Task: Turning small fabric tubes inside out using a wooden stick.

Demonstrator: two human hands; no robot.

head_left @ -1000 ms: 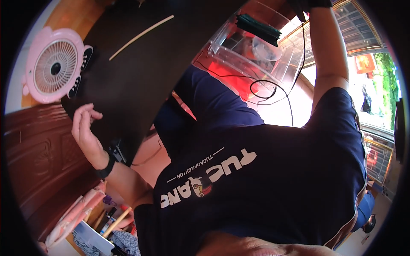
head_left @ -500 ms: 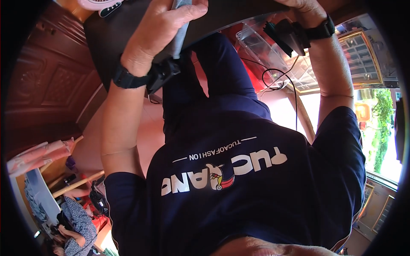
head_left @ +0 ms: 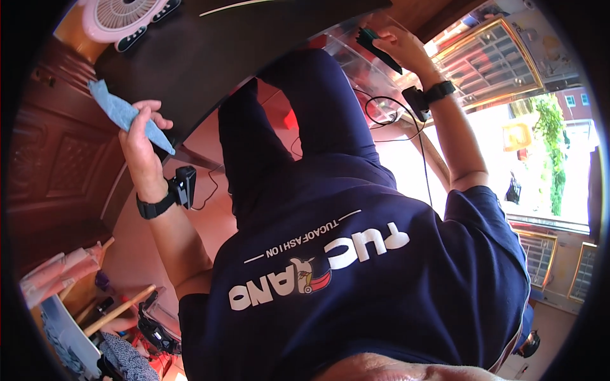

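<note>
gripping blue cloth point(head_left: 113, 106) in left hand point(head_left: 143, 155); apparently picking up green bundle point(head_left: 382, 58) with right hand point(head_left: 408, 52), cannot tell grip; needing firm pinch.

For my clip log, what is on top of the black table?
On the black table: a pink fan and a thin pale stick. What the fan covers cannot be seen; the far side is out of frame.

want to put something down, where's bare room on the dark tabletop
A bare stretch of dark tabletop lies between the pink fan, the pale stick and the near edge. Crowded spots: the right, where the right hand, dark green bundle and clear box bunch together, and the left edge, by left hand and blue cloth.
</note>
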